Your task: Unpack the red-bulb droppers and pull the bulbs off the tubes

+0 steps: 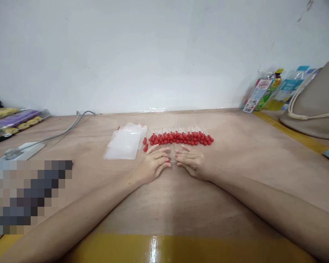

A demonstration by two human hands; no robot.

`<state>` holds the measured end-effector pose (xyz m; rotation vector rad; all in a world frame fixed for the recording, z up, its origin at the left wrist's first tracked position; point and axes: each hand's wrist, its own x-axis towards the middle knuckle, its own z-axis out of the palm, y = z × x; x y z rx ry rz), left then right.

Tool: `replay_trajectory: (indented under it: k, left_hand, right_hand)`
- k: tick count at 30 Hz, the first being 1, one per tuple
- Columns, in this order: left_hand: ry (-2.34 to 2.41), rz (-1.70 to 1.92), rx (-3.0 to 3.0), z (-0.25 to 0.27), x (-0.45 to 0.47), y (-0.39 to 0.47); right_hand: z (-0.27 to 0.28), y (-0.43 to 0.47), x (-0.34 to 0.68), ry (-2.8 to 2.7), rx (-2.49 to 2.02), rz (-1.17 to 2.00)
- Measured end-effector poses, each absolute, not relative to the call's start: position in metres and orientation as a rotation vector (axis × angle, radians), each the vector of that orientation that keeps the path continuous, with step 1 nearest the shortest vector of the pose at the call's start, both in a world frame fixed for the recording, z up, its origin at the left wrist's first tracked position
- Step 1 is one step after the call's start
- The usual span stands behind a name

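My left hand [155, 163] rests low over the table, thumb and fingers closed on a dropper, a bit of whose red bulb shows at the fingertips. From there a thin clear tube [173, 162] reaches across to my right hand [192, 161], whose fingers are closed around its other end. A second thin clear edge [173, 149] stands out between the hands; whether it is another tube or a bag's edge I cannot tell. Just beyond lies a row of red-bulbed droppers [181, 137], tubes pointing to the wall. Two red bulbs [145, 147] sit apart at the left.
Left of the droppers lies a stack of clear plastic bags [123, 144]. A grey cable [60, 134] runs at the left, near packaged yellow and purple items [16, 118]. Bottles [286, 91] and a beige bag [318, 106] stand at the right. Yellow tape [126, 248] lines the front edge.
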<state>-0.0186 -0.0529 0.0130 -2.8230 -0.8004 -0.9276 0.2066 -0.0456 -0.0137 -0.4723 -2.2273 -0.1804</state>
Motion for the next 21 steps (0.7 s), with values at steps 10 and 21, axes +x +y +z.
replay_trajectory:
  k: [10,21]
  left_hand:
    - [-1.155,-1.252,-2.579,0.011,-0.049,-0.046]
    - [-1.724,-1.271,-2.245,0.021,-0.060,-0.017]
  right_hand:
    - [-0.006,-0.048,0.213,-2.129,-1.009,-0.425]
    - [-0.005,-0.045,0.198,-2.098,-1.160,-0.268]
